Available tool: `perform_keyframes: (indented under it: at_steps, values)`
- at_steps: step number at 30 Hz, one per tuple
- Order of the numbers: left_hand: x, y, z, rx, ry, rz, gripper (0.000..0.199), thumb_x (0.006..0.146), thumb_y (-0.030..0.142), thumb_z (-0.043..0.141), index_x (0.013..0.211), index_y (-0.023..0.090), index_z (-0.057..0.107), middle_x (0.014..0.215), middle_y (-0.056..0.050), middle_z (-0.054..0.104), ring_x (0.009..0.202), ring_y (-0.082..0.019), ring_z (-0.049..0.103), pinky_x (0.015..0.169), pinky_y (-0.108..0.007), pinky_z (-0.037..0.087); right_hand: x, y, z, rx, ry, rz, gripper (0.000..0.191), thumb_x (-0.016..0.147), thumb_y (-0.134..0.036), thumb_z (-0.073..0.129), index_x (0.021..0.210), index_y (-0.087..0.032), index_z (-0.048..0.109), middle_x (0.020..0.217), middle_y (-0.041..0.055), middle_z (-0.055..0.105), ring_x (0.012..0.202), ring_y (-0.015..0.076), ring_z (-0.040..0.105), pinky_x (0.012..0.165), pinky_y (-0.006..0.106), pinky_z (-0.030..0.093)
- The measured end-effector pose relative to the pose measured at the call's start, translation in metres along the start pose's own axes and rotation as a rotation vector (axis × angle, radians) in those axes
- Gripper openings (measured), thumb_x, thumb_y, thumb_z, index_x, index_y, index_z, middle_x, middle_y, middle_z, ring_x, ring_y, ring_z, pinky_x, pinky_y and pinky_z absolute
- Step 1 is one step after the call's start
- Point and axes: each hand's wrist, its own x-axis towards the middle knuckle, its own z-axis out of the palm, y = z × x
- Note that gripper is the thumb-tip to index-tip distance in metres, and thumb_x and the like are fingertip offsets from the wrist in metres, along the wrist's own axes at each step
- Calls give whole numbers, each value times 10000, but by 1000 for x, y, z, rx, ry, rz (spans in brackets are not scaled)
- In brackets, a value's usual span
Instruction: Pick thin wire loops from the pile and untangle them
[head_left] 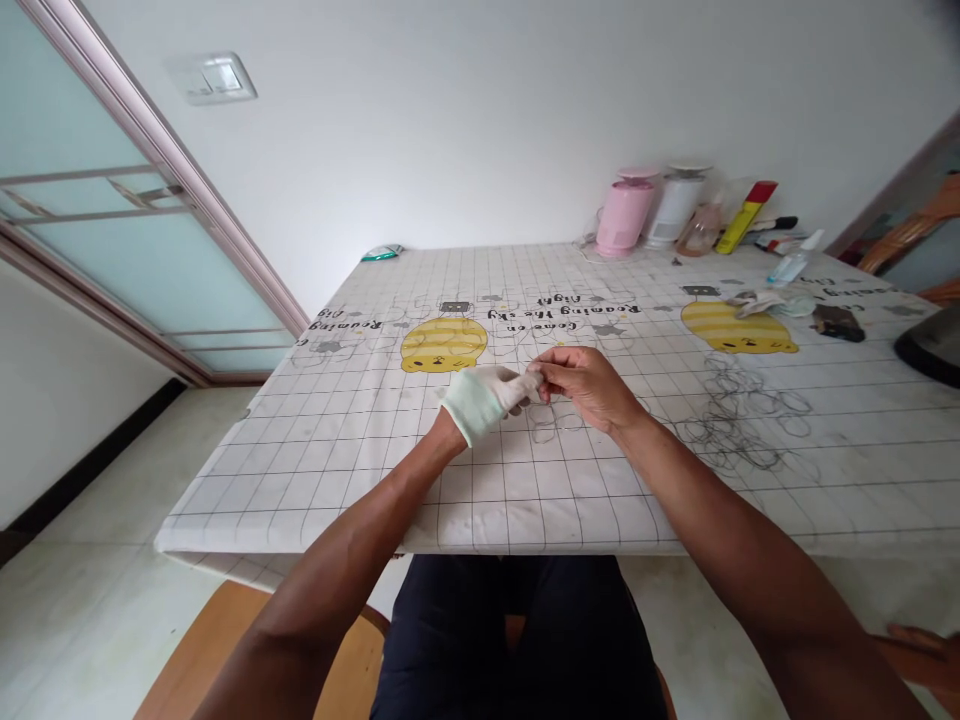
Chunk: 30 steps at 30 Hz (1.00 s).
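My left hand (491,395), in a pale glove, and my bare right hand (581,382) meet fingertip to fingertip above the middle of the table. Both are closed in a pinch. What lies between the fingertips is too small to name. Just below my hands a thin wire loop (551,425) shows against the cloth. To the right of my right forearm, a loose tangle of thin dark wire rings (739,420) lies on the checked tablecloth (330,480).
Along the back stand a pink device (626,215), a white device (675,208), a yellow and red can (745,218) and a clear spray bottle (795,260). A crumpled glove (772,302), a dark object (838,323) and a black rounded item (930,345) are at the right. A green packet (382,254) lies back left.
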Motion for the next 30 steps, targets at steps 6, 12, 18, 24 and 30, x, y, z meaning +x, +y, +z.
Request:
perform_keyframes:
  at_steps: [6, 12, 18, 24, 30]
  values:
    - [8, -12, 15, -203, -114, -37, 157, 903, 279, 683, 915, 152, 775, 826, -70, 789, 669, -141, 709, 601, -245, 554, 0, -1, -3, -15, 37, -28, 223, 862, -392, 822, 841, -178, 763, 726, 17, 670, 651, 138, 586, 663, 299, 489]
    - [8, -13, 3, -195, -10, -112, 131, 847, 249, 696, 759, 152, 709, 677, -71, 745, 543, -141, 641, 491, -247, 478, 2, 1, -10, -247, 126, -99, 189, 885, -358, 774, 810, -191, 731, 702, 23, 698, 681, 163, 623, 731, 326, 502]
    - [15, -19, -16, -268, 232, -135, 112, 813, 246, 689, 741, 165, 658, 641, -50, 713, 490, -110, 552, 435, -230, 373, 1, -2, -20, -351, 133, -125, 154, 899, -326, 733, 816, -196, 728, 748, 30, 723, 749, 187, 681, 779, 339, 520]
    - [14, -17, -20, -323, 322, -105, 137, 805, 255, 676, 705, 174, 629, 651, -47, 696, 515, -110, 559, 462, -232, 391, -3, -8, -11, -434, 36, -118, 149, 906, -319, 713, 815, -202, 708, 737, 20, 713, 735, 187, 688, 730, 327, 513]
    - [19, -18, -21, -330, 208, -137, 157, 788, 243, 682, 674, 181, 594, 629, -50, 665, 498, -107, 527, 456, -233, 379, -3, -7, -6, -592, 119, -93, 162, 915, -323, 673, 798, -211, 675, 713, 16, 715, 651, 165, 643, 609, 298, 464]
